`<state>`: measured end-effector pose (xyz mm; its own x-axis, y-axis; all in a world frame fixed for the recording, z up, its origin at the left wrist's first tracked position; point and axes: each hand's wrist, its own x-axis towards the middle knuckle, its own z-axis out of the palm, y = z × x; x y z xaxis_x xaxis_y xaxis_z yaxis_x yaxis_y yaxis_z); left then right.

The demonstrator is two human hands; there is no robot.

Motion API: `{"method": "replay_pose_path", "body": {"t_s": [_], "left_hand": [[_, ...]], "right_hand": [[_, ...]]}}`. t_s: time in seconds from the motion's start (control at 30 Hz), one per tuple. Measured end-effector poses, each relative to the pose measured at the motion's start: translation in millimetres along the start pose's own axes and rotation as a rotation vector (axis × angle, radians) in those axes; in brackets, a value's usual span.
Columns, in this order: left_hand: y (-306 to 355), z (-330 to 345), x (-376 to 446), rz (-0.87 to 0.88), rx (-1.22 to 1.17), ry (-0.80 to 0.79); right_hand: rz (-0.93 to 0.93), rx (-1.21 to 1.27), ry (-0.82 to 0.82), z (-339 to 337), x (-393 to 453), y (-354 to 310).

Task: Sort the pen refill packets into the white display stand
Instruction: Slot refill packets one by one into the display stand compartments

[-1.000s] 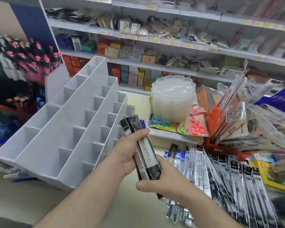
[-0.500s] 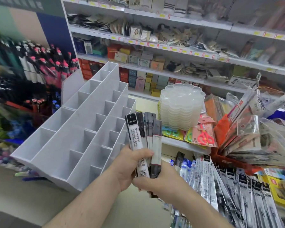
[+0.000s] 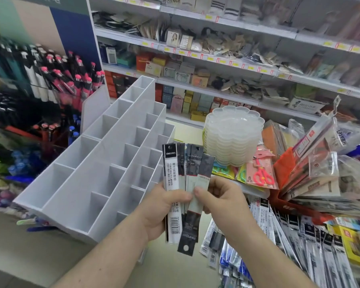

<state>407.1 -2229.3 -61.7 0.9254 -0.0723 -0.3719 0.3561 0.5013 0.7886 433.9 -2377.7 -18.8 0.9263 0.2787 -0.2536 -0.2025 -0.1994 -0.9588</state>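
From the head camera, the front packet of the fanned pen refill packets (image 3: 173,185) carries a black header reading "deli" with Chinese characters beside it, more Chinese print running down its white body and a barcode near the bottom end. A darker packet further right shows "BAIHAO"-like lettering, too soft to read surely; one packet hangs lower, its black hang-hole tab pointing down.

The left hand (image 3: 161,210) grips the fan from the left side — thumb laid across the front of the packets, fingers hidden behind them. The right hand (image 3: 220,201) pinches the rightmost packet between thumb and curled forefinger, the two thumbs nearly meeting. Both forearms rise from the bottom edge.

The bundle is held upright in the air, just right of the white display stand (image 3: 85,179), whose stepped compartments show no packets inside. More refill packets (image 3: 299,235) lie spread on the counter at lower right. Behind the hands stands a stack of clear flower-shaped trays (image 3: 233,132), with packaged pink scissors (image 3: 262,176) beside it. A box on the upper shelf reads "DANCE" (image 3: 174,0).
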Motion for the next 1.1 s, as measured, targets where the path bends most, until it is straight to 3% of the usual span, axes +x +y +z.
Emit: {"method": "replay_pose_path", "body": {"t_s": [0.13, 0.2, 0.27, 0.33, 0.4, 0.5, 0.53, 0.77, 0.93, 1.03, 1.1], "left_hand": [[5.8, -4.9, 1.8, -0.020, -0.027, -0.005], [7.8, -6.5, 2.8, -0.026, -0.025, 0.019], [9.1, -7.4, 4.0, -0.028, -0.024, 0.040], [11.2, -8.3, 3.9, -0.024, -0.024, 0.053], [13.4, -9.4, 3.2, -0.018, -0.023, 0.052], [15.0, -10.2, 2.5, -0.017, -0.032, 0.068], [15.1, -10.1, 2.6, -0.018, -0.034, 0.075], [14.6, -7.9, 2.2, -0.041, 0.001, 0.097], [14.5, -5.2, 2.2, -0.046, 0.021, 0.086], [14.4, -3.8, 2.0, -0.057, 0.060, 0.055], [13.6, -2.4, 2.1, -0.051, 0.088, 0.047]], "right_hand": [[0.113, 0.294, 0.093, -11.6, 3.5, -10.7], [0.078, 0.218, 0.114, -20.3, 4.5, -8.7], [0.004, -0.026, 0.110, -26.7, 2.2, -4.4], [-0.043, -0.039, 0.172, -31.6, 0.3, -2.9], [0.005, 0.191, 0.232, -38.6, 0.1, -2.3], [0.158, 0.714, 0.075, -49.5, -0.6, 4.5], [0.174, 0.775, 0.038, -51.2, -0.7, 8.4], [0.178, 0.402, 0.198, -49.7, -6.6, 25.1], [0.138, 0.146, -0.049, -54.4, -12.7, 13.3], [0.126, 0.157, -0.291, -57.1, -11.2, 10.5], [0.116, 0.165, -0.314, -55.6, -6.7, 11.8]]}}
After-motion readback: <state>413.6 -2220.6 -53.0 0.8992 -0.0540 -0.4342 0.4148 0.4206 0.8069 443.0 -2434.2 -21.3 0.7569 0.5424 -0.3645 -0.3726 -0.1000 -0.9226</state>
